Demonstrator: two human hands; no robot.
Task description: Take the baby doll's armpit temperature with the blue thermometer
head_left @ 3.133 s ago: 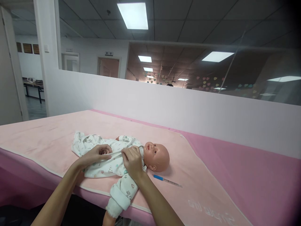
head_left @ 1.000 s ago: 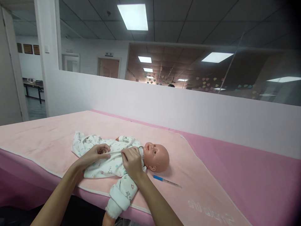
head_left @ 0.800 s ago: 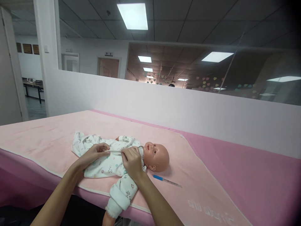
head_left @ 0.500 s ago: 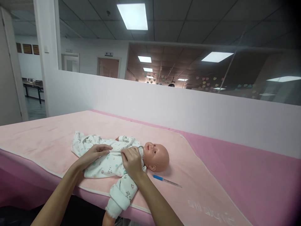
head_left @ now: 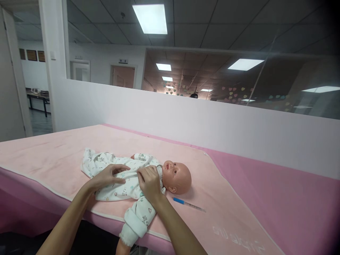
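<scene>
A baby doll [head_left: 177,177] lies on its back, head to the right, in a white printed romper [head_left: 130,189]. My left hand [head_left: 111,176] is over the doll's belly, thumb and fingers spread apart, with nothing held between them. At the chest, just below the neck, my right hand [head_left: 148,180] is closed with curled fingers on the front of the romper. The exact fold under those fingertips is hidden. One sleeve [head_left: 139,216] hangs toward me over the near edge, a little of the doll's arm showing at its cuff.
A thermometer with a blue end [head_left: 188,204] lies beside the doll's head. Under everything is a peach blanket [head_left: 225,212] over a pink cover [head_left: 297,191]. Behind stands a white half wall [head_left: 186,118] with glass above, and a doorway is at the left.
My left hand has opened: its thumb has parted from the fingers, letting go of the romper. The right hand and the doll stay as they were.
</scene>
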